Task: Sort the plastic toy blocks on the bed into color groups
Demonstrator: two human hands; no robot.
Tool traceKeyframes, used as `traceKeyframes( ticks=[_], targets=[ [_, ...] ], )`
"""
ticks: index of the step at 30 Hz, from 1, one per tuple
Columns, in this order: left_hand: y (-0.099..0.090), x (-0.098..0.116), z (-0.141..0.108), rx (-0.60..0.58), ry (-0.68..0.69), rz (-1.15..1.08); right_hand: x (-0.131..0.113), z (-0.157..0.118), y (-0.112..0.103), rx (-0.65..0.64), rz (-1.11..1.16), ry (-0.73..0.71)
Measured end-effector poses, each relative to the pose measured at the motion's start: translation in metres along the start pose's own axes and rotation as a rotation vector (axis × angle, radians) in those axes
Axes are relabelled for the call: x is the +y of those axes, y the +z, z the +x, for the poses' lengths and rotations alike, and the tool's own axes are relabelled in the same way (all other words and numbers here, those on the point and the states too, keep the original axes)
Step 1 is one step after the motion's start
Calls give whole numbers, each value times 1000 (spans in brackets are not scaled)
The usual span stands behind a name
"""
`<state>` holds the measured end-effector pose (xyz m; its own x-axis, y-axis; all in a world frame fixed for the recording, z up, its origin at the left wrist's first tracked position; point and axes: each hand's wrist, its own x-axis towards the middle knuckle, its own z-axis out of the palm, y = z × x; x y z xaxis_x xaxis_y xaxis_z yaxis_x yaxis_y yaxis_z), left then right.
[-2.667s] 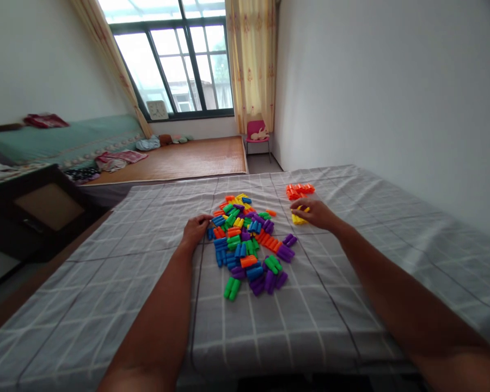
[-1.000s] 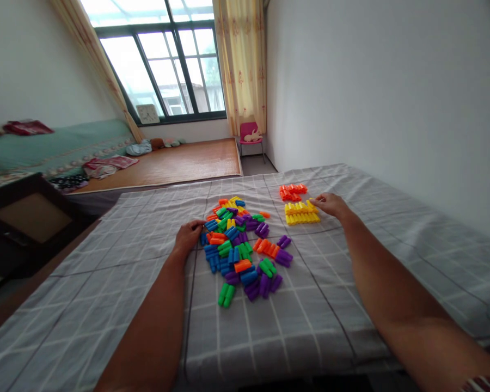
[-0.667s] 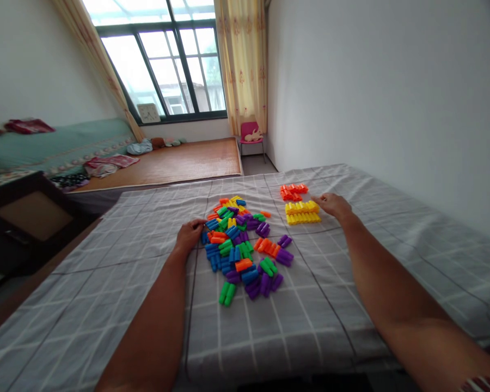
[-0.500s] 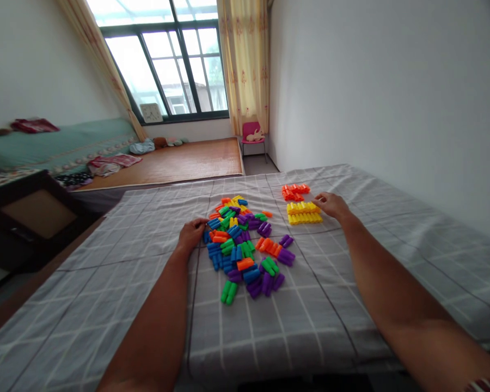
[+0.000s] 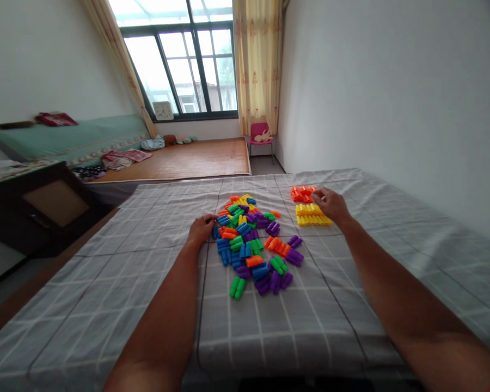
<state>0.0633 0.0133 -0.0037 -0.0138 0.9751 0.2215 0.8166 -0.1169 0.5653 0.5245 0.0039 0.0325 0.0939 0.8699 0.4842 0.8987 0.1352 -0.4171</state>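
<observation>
My left hand (image 5: pixel 202 228) rests at the left edge of a mixed pile of small plastic blocks (image 5: pixel 245 242), fingers curled and pressed together by the blue blocks (image 5: pixel 223 221). Whatever may be between those fingertips is hidden. The pile mixes blue, green, purple, orange and yellow pieces, each like short joined tubes. On the far right, my right hand (image 5: pixel 330 204) has its thumb and fingers pinched at the right end of the orange blocks (image 5: pixel 302 194), which lie grouped together. Just nearer lie two neat rows of yellow blocks (image 5: pixel 313 220), below the right fingertips.
A grey checked cloth (image 5: pixel 147 305) covers the table, with folds towards the right wall (image 5: pixel 392 92). Beyond it stand a low bed (image 5: pixel 204 155), a pink chair (image 5: pixel 258 130) with a soft toy, and a window. A dark cabinet (image 5: pixel 44 201) stands at left.
My right hand has moved from the yellow rows' right end slightly away and left to the orange group. My left hand stays beside the pile. The whole view has shifted a little.
</observation>
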Motion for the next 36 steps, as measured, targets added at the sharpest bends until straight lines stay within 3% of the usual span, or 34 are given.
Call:
traceKeyframes(
  ticks=[4,7,12,18,22,24,29,36],
  targets=[
    [1,1,-1,-1,-6,-25,-68,-6,25,-249,157,-276],
    [2,2,-1,2,-16,-25,-109,1,51,-370,97,-383],
    [2,3,-1,2,-33,-16,-145,30,91,-486,-5,-294],
    [4,1,0,3,-27,-27,-156,47,125,-496,156,-94],
    [7,-2,3,5,-35,-40,-148,48,123,-668,517,29],
    [7,-2,3,2,-38,-39,-145,45,114,-696,666,93],
    [4,1,1,9,-18,-23,-139,30,86,-663,921,143],
    [-1,3,0,17,-16,-43,-135,5,67,-589,1054,48]
  ],
)
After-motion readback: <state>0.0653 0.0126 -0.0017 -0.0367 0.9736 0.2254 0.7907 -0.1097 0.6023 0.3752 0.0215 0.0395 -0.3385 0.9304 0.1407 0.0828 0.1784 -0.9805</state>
